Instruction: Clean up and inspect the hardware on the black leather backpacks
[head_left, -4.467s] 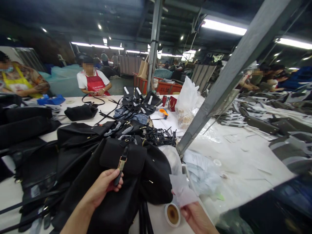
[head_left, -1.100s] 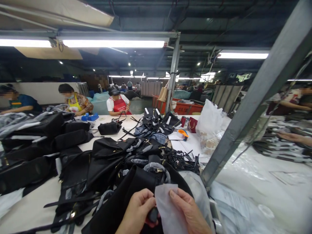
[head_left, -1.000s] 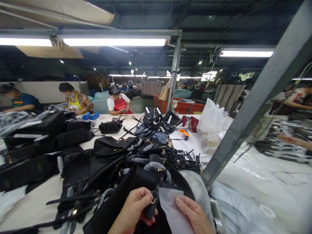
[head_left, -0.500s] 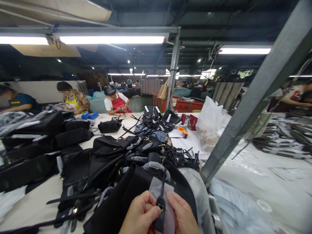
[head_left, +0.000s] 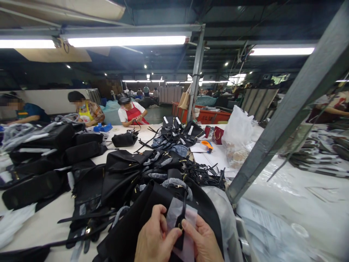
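Because the pale sheet (head_left: 172, 213) lies behind the black strap (head_left: 184, 203), the left hand (head_left: 152, 238) and right hand (head_left: 206, 242) pinch both in a closed grip, seemingly for steadiness, over the black bag (head_left: 149, 202), lower centre.

Mixed light: near tube light (head_left: 127, 41) upper left and right-hand tube (head_left: 282, 51) both clip to white, far row of tubes (head_left: 143, 81) shows as thin bright strips. Ceiling (head_left: 169, 16) dim, some haze around the lamps. Windows (head_left: 236, 79) blown out. Table (head_left: 51, 223) bright, shadows soft. Black bags (head_left: 124, 167) close to crushed, little detail, small glint off gold buckle (head_left: 87, 230). Specular glare on clear plastic (head_left: 283, 178), right side. Wide-angle stretch at the edges, slanted post (head_left: 280, 105) looks oversized. Far background soft, lower right corner smeary, hands (head_left: 155, 236) readable but slightly soft
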Tool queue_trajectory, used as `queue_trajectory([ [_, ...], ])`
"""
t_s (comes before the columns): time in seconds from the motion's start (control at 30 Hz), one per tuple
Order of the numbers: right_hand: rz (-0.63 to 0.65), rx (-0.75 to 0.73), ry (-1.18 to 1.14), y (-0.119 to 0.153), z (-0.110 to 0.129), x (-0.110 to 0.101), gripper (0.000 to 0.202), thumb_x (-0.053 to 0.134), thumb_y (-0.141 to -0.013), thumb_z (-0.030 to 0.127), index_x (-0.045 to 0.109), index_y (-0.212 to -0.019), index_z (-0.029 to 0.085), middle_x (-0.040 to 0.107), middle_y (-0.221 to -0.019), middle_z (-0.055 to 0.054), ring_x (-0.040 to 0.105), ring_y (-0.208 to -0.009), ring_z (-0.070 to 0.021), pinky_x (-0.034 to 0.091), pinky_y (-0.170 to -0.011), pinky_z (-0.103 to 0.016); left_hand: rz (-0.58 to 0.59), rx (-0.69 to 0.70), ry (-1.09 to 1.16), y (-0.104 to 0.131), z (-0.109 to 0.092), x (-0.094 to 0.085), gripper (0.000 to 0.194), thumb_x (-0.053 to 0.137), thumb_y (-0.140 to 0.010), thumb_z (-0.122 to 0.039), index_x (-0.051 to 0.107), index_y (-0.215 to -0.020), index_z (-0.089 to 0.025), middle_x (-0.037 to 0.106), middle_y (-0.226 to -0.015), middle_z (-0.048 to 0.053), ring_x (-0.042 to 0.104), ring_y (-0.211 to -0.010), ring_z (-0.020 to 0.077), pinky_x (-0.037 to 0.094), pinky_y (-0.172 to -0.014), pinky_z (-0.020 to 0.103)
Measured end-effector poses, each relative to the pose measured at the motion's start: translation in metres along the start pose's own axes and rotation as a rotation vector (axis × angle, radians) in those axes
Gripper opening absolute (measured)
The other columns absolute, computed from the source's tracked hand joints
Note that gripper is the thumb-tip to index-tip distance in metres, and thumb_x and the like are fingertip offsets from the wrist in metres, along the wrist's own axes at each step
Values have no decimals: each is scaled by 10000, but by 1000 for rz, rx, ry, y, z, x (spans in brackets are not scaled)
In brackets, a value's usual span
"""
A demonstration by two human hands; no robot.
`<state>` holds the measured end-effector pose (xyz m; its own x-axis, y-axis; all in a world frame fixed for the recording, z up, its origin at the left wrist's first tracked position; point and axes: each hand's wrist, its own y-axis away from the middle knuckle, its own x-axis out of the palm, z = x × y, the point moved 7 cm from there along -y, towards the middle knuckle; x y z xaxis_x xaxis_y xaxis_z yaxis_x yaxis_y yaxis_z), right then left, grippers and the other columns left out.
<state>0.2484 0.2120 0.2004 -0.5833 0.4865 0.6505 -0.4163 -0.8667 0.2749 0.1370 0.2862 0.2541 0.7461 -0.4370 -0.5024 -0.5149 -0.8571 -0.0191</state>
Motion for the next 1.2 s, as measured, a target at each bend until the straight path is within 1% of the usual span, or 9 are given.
queue_trajectory([
  [0.07,-5,25,-10,1,-3,-2,435,882,-571,364,729,-946,207,774,-828,-54,712,-821,-266,544,-776,-393,6,1,95,1,3,-2,357,665,-738,-352,568,-1035,-178,603,-746,-8,556,-644,152,425,-611,246],
  [0.17,-28,34,-21,2,-7,-6,469,889,-552,364,720,-958,202,771,-808,-56,712,-810,-280,549,-750,-405,241,-100,379,3,18,18,404,610,-774,-545,605,-839,-147,596,-726,24,550,-647,153,411,-552,237],
  [0.27,-41,13,12,1,-11,-11,453,877,-581,362,713,-970,197,768,-802,-52,710,-793,-260,544,-759,-377,376,-221,643,7,32,39,539,722,-630,-637,581,-777,-138,559,-650,-4,530,-565,123,406,-497,221],
  [0.37,-60,-17,58,1,-13,-16,465,868,-596,370,697,-992,196,766,-828,-54,702,-764,-242,541,-739,-355,357,-301,725,10,39,50,575,799,-554,-595,583,-830,-139,587,-642,-9,530,-489,104,418,-433,207],
  [0.5,-24,-10,108,1,-10,-13,473,857,-609,398,689,-991,175,751,-804,-53,689,-765,-228,531,-728,-330,299,-350,691,15,41,55,443,797,-602,-472,557,-787,-150,587,-595,-25,526,-414,92,451,-398,210],
  [0.73,-38,15,261,-4,7,-9,375,815,-646,480,710,-821,165,670,-632,7,582,-574,-133,453,-550,-216,192,-252,708,16,51,46,316,759,-652,-363,530,-773,-182,563,-608,-48,471,-423,59,393,-376,154],
  [0.97,-44,82,283,-2,-5,-19,450,793,-632,569,723,-798,157,672,-628,-11,535,-535,-108,469,-531,-221,236,-278,747,18,54,49,429,748,-658,-499,556,-843,-163,590,-589,-37,461,-358,61,399,-354,177],
  [1.07,-47,53,314,-2,2,-16,427,773,-663,563,701,-790,162,671,-641,-5,535,-533,-106,449,-520,-211,241,-300,741,18,56,51,483,755,-630,-565,561,-814,-163,577,-540,-39,448,-330,60,385,-343,175],
  [1.2,-79,-29,353,-5,14,-9,397,840,-597,490,647,-740,174,618,-571,41,503,-486,-91,385,-474,-186,228,-301,688,19,61,50,525,718,-628,-648,556,-773,-170,546,-450,-38,446,-325,72,335,-345,172],
])
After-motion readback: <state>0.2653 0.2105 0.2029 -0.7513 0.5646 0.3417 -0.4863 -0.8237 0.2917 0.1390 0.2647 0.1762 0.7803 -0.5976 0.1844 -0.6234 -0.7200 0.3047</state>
